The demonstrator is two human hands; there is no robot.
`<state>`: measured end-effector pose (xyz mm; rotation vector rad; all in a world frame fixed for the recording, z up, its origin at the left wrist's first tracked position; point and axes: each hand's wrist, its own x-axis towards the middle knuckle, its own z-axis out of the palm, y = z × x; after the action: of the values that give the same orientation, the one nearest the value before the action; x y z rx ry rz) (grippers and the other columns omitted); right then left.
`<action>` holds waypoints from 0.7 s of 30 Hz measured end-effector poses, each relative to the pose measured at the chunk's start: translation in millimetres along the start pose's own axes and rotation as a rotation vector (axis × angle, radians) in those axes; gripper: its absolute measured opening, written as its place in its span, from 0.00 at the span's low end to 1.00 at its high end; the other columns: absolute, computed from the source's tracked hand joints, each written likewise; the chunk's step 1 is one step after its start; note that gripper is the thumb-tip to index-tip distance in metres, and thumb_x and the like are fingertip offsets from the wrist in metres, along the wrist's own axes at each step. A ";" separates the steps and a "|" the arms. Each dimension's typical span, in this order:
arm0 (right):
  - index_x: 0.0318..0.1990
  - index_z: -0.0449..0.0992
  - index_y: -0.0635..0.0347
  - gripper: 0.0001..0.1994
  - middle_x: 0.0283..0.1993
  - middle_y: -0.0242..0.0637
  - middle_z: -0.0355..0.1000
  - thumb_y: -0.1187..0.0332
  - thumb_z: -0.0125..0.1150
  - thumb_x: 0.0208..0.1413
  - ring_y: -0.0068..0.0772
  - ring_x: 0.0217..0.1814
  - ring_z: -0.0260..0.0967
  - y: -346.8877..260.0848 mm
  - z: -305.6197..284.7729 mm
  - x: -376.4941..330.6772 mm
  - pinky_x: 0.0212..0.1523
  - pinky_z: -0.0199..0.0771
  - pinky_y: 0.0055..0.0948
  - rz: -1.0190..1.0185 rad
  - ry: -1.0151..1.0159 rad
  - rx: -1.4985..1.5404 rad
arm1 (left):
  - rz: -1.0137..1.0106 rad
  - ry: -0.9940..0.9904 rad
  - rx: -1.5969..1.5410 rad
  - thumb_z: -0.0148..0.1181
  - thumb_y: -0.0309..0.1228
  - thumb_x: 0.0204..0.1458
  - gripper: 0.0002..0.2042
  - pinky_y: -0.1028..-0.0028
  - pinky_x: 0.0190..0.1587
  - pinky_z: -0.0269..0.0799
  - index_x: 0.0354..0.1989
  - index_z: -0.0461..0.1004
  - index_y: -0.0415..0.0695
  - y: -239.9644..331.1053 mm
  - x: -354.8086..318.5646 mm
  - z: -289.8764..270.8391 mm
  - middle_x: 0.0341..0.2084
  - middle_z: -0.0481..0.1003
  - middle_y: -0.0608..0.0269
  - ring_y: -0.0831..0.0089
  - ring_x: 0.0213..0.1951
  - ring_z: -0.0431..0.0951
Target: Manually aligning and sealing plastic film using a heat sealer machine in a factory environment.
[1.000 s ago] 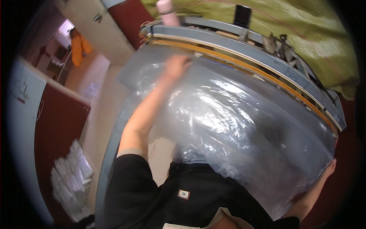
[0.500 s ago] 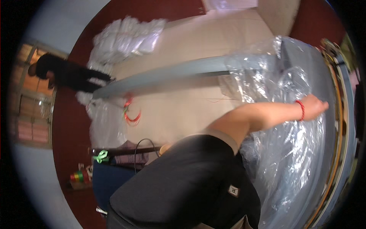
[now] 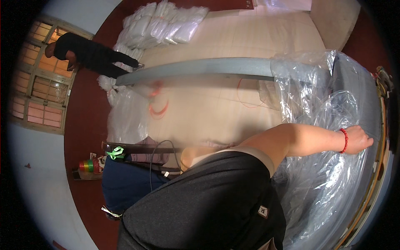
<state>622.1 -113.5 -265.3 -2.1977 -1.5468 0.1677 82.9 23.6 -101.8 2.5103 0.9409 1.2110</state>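
Plastic sheeting (image 3: 310,183), see-through and pretty crinkly, is draped over the grey surface (image 3: 356,81) on the right side of the view. The left hand (image 3: 358,139) is held right over it, fingers curled in, though whether any film is pinched can't be told. The right hand isn't shown. At a guess, the film's being straightened out, so a flat, unsnagged edge is probably called for next.

A co-worker (image 3: 93,52) in black stands by a barred window (image 3: 46,89) toward ten o'clock; at eight, a green bow (image 3: 116,153) sits beside navy fabric (image 3: 127,185).
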 end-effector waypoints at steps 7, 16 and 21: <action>0.47 0.69 0.62 0.19 0.47 0.40 0.67 0.59 0.43 0.55 0.32 0.45 0.66 -11.7 3.1 -4.0 0.45 0.64 0.27 -0.007 0.004 0.064 | -0.031 -0.054 0.002 0.49 0.24 0.37 0.04 0.60 0.23 0.68 0.23 0.63 0.38 3.6 1.0 -3.2 0.13 0.69 0.53 0.54 0.21 0.73; 0.47 0.69 0.62 0.19 0.45 0.40 0.69 0.58 0.43 0.55 0.32 0.44 0.66 -50.3 50.2 8.1 0.43 0.64 0.27 -0.030 -0.026 0.160 | -0.039 -0.042 0.008 0.49 0.24 0.36 0.05 0.60 0.23 0.68 0.22 0.63 0.37 4.2 -1.6 -8.4 0.13 0.70 0.52 0.54 0.21 0.73; 0.46 0.69 0.63 0.19 0.45 0.39 0.69 0.57 0.43 0.55 0.32 0.43 0.67 -79.4 82.4 8.6 0.42 0.65 0.27 -0.028 -0.043 0.208 | -0.030 -0.054 -0.002 0.50 0.24 0.35 0.05 0.60 0.23 0.68 0.22 0.63 0.37 5.6 -2.0 -6.0 0.13 0.70 0.52 0.54 0.21 0.73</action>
<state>528.1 -60.3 -304.2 -2.0217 -1.5092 0.3528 80.0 17.4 -96.8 2.5049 0.9594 1.1288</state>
